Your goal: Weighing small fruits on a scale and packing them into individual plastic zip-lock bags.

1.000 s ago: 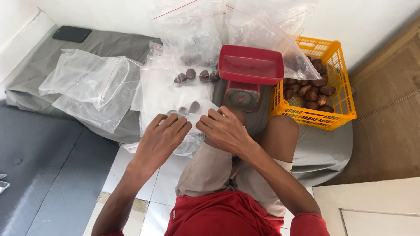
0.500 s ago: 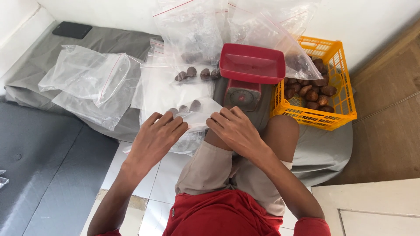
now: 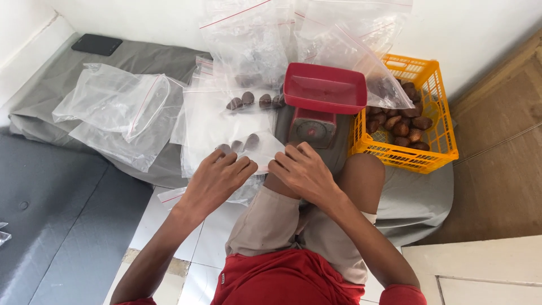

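Observation:
My left hand (image 3: 217,179) and my right hand (image 3: 302,169) both press on a clear zip bag (image 3: 251,148) that lies in front of my knees; a few brown fruits show inside it near my fingertips. Fingers of both hands pinch along the bag's near edge. Behind it lies another clear bag with several brown fruits (image 3: 254,101). A red kitchen scale (image 3: 323,96) with a red tray stands just beyond my right hand.
An orange plastic basket (image 3: 437,121) of brown scaly fruits sits at the right. Empty clear zip bags (image 3: 121,110) pile on a grey cloth at the left and lean on the white wall. A black phone (image 3: 97,44) lies far left.
Both hands have slid slightly along the bag's near edge and sit a little closer to my knee; the bag, scale and basket stay where they were.

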